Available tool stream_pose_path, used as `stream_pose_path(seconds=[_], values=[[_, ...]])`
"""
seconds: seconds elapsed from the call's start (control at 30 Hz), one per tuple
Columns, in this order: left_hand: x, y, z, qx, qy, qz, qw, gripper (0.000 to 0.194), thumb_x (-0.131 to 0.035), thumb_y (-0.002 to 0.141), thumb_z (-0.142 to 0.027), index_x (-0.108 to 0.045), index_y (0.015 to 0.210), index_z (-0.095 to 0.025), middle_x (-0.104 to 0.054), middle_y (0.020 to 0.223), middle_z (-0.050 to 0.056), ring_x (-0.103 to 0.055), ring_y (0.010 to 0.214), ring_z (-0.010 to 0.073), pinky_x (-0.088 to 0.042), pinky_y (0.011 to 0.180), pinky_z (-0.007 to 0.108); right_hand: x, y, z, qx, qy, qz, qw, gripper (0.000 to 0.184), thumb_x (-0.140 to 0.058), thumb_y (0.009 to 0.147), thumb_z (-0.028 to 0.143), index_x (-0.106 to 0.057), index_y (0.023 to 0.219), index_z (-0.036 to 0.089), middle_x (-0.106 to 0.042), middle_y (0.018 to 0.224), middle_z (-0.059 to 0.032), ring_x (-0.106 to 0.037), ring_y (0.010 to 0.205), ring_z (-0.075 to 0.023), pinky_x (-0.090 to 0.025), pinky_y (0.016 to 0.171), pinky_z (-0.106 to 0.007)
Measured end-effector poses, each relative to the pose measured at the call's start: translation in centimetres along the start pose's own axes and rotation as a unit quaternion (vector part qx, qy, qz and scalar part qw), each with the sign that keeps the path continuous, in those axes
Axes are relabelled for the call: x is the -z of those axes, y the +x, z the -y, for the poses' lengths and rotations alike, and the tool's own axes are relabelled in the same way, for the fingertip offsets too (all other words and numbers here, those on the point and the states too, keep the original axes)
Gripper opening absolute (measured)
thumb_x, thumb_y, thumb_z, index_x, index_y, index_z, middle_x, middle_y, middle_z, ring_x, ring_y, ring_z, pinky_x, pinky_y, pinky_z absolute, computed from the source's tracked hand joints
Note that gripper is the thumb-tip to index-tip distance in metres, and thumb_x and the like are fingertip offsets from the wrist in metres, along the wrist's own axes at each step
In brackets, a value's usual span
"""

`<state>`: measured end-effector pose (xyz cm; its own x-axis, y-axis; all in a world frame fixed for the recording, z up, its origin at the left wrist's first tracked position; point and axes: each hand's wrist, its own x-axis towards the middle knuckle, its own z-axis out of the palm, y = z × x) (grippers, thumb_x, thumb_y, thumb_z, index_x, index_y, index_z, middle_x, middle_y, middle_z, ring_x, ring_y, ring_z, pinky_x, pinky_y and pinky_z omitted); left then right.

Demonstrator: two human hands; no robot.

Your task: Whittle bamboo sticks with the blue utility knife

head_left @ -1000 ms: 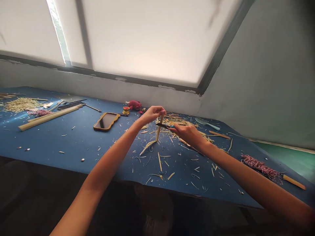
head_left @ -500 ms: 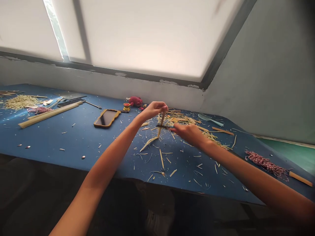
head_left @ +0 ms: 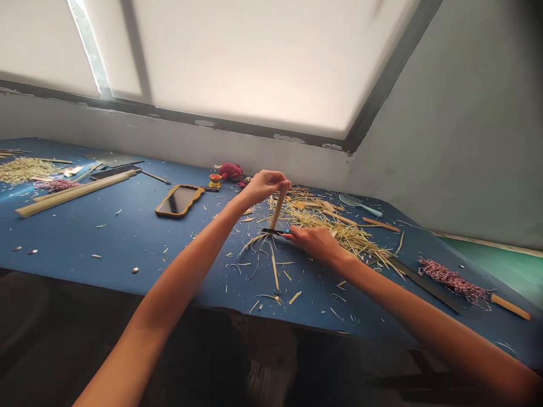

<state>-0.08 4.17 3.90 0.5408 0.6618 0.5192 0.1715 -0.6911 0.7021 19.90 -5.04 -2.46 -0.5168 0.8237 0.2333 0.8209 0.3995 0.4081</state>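
My left hand (head_left: 268, 185) pinches the top of a pale wooden strip, perhaps bamboo (head_left: 278, 209), held nearly upright over the blue table (head_left: 139, 243). My right hand (head_left: 316, 242) is closed around the teal handle of a knife (head_left: 275, 231). Its dark blade lies across the lower end of the strip, close to the tabletop. Thin curled shavings (head_left: 254, 242) spread out below the blade. A heap of pale shavings and slivers (head_left: 360, 240) lies just behind and right of my right hand.
To the left are a yellow-framed mirror or phone-like slab (head_left: 179, 201), long bamboo pieces (head_left: 76, 194) and another shavings pile (head_left: 25, 169). A red-and-white cord bundle (head_left: 453, 280), a long dark flat blade-like strip (head_left: 428, 285) and a pale-green hairbrush (head_left: 360, 204) lie right. The table's front edge is near.
My right hand has moved the knife down along the strip, from its middle to its lower end. My left hand keeps its pinch at the top. The view has shifted slightly.
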Motion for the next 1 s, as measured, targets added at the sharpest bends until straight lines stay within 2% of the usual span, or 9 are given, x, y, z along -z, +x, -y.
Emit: stream_pose_path(seconds=[0.07,0.2,0.27,0.37,0.43,0.6,0.67,0.8,1.0], values=[[0.0,0.0,0.0,0.004,0.02,-0.012,1.0,0.028,-0.053,0.082,-0.04,-0.066,0.082,-0.016,-0.07,0.087,0.007,-0.063,0.085,0.0158,-0.046,0.076,0.027,0.4,0.2,-0.3,-0.008,-0.003,-0.021,1.0,0.053,-0.017,0.098,0.051,-0.055,0.086,0.016,-0.063,0.06,-0.0062,-0.058,0.049,-0.0153,-0.016,0.046,-0.026],[0.0,0.1,0.1,0.02,0.062,-0.046,0.997,0.025,-0.054,0.082,-0.037,-0.068,0.082,-0.016,-0.07,0.086,0.007,-0.061,0.086,0.0172,-0.043,0.078,0.03,1.4,0.7,-1.1,-0.074,-0.016,-0.084,0.994,0.052,-0.016,0.098,0.049,-0.055,0.09,0.015,-0.064,0.066,-0.0084,-0.059,0.054,-0.0163,-0.015,0.047,-0.027],[0.0,0.0,-0.1,0.034,0.078,-0.062,0.994,0.024,-0.054,0.082,-0.036,-0.068,0.083,-0.016,-0.069,0.086,0.007,-0.06,0.088,0.0184,-0.041,0.08,0.031,0.8,0.5,-0.8,-0.068,-0.01,-0.06,0.996,0.051,-0.018,0.098,0.048,-0.056,0.089,0.015,-0.063,0.063,-0.008,-0.059,0.053,-0.0163,-0.016,0.047,-0.027],[-0.1,-0.2,-0.7,0.055,0.116,-0.084,0.988,0.023,-0.055,0.083,-0.035,-0.068,0.082,-0.017,-0.069,0.084,0.007,-0.059,0.089,0.0198,-0.037,0.083,0.035,-0.3,0.0,0.0,-0.018,-0.008,0.009,1.0,0.051,-0.019,0.098,0.048,-0.056,0.087,0.015,-0.061,0.059,-0.0071,-0.057,0.049,-0.0161,-0.016,0.046,-0.027],[-0.2,-0.3,-1.1,0.067,0.145,-0.096,0.982,0.023,-0.055,0.084,-0.035,-0.069,0.081,-0.017,-0.069,0.083,0.006,-0.059,0.088,0.02,-0.034,0.086,0.038,0.0,0.3,0.0,0.009,-0.018,0.024,1.0,0.052,-0.018,0.098,0.049,-0.056,0.087,0.015,-0.06,0.057,-0.0068,-0.057,0.048,-0.0162,-0.017,0.046,-0.026],[-0.7,-0.2,-1.3,0.067,0.171,-0.105,0.977,0.022,-0.056,0.084,-0.037,-0.069,0.079,-0.019,-0.068,0.079,0.003,-0.058,0.086,0.02,-0.028,0.088,0.04,2.4,1.5,-1.4,-0.045,-0.032,-0.07,0.996,0.056,-0.013,0.098,0.05,-0.056,0.089,0.015,-0.06,0.061,-0.0083,-0.056,0.051,-0.0158,-0.02,0.048,-0.028],[-0.9,-0.1,-1.3,0.062,0.173,-0.109,0.977,0.022,-0.057,0.083,-0.037,-0.069,0.079,-0.019,-0.068,0.078,0.003,-0.057,0.086,0.0199,-0.026,0.088,0.041,2.1,1.2,-1.3,-0.049,-0.028,-0.059,0.997,0.056,-0.015,0.098,0.049,-0.057,0.088,0.014,-0.061,0.061,-0.0089,-0.055,0.05,-0.0154,-0.021,0.048,-0.028],[-1.1,-0.3,-1.5,0.057,0.191,-0.119,0.973,0.022,-0.056,0.084,-0.036,-0.068,0.077,-0.02,-0.068,0.077,0.003,-0.056,0.083,0.0194,-0.025,0.088,0.042,0.1,-0.1,-0.3,-0.007,-0.001,0.028,1.0,0.051,-0.021,0.098,0.048,-0.057,0.086,0.015,-0.061,0.059,-0.0078,-0.053,0.046,-0.014,-0.02,0.046,-0.027],[-1.7,-0.3,-1.6,0.053,0.223,-0.148,0.962,0.024,-0.054,0.085,-0.037,-0.066,0.074,-0.02,-0.067,0.075,0.003,-0.055,0.08,0.0189,-0.025,0.088,0.042,1.4,0.9,-1.2,-0.069,0.002,-0.052,0.996,0.053,-0.017,0.098,0.049,-0.058,0.091,0.015,-0.063,0.065,-0.0097,-0.055,0.051,-0.0155,-0.019,0.048,-0.028]])
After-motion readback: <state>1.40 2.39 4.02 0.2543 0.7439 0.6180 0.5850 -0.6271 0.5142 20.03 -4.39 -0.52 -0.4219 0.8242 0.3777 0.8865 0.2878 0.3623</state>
